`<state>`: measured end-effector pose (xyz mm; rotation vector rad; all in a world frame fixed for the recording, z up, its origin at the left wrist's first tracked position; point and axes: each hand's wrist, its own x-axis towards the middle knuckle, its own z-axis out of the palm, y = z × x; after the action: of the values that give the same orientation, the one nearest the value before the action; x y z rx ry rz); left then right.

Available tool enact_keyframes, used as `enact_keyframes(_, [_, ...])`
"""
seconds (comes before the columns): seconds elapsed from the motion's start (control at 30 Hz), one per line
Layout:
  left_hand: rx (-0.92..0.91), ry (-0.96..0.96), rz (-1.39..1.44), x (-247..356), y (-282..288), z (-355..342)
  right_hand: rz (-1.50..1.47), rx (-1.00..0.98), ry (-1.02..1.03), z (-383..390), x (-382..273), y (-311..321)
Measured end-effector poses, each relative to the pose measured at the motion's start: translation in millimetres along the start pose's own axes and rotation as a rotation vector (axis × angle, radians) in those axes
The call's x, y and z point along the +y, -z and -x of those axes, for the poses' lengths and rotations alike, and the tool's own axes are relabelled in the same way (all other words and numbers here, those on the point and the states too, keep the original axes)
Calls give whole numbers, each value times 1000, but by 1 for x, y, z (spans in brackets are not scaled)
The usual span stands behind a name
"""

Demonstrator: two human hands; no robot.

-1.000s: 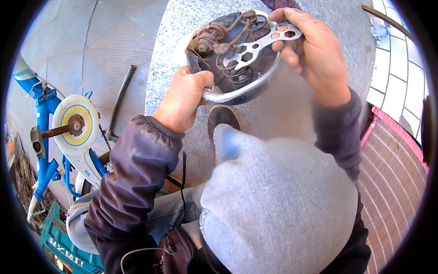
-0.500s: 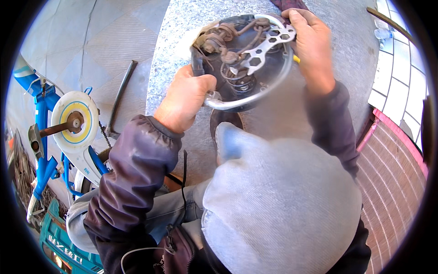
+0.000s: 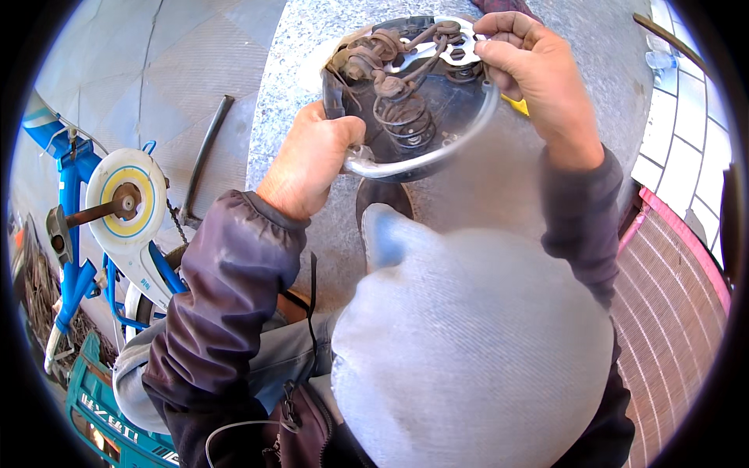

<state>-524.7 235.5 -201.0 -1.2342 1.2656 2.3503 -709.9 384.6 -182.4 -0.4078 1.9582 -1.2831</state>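
An upturned bicycle saddle (image 3: 449,109) with a pale rim, rusty rails and coil springs (image 3: 406,125) is held up in front of me. My left hand (image 3: 308,160) is closed on its near left edge, thumb bent over the rim. My right hand (image 3: 538,82) pinches a silver flat wrench (image 3: 460,48) with hexagonal holes; the wrench lies among the rails at the far right of the saddle, partly hidden by them. A yellow object (image 3: 517,104) shows behind my right hand, too covered to name.
A blue and white bicycle (image 3: 125,195) and a dark metal tube (image 3: 207,156) lie at my left, above a teal object (image 3: 86,413). The speckled stone surface (image 3: 277,93) is beyond the saddle. At my right are a pink-edged mat (image 3: 663,327), plastic bottles (image 3: 662,62) and a stick (image 3: 671,43).
The wrench has swung from across the saddle's right half to farther back among the rails, lying flatter and more hidden. My right hand has turned with it, and the yellow object has come into view.
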Motion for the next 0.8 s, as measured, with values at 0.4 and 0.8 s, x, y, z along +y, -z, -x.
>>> enact_keyframes(0.4, [213,-201,-344,-4,-2,1,-236,-10,-158,-1,-27,-3])
enact_keyframes(0.8, [251,-368,-199,-27,-8,-11,-275,25,-16,13,4,-3])
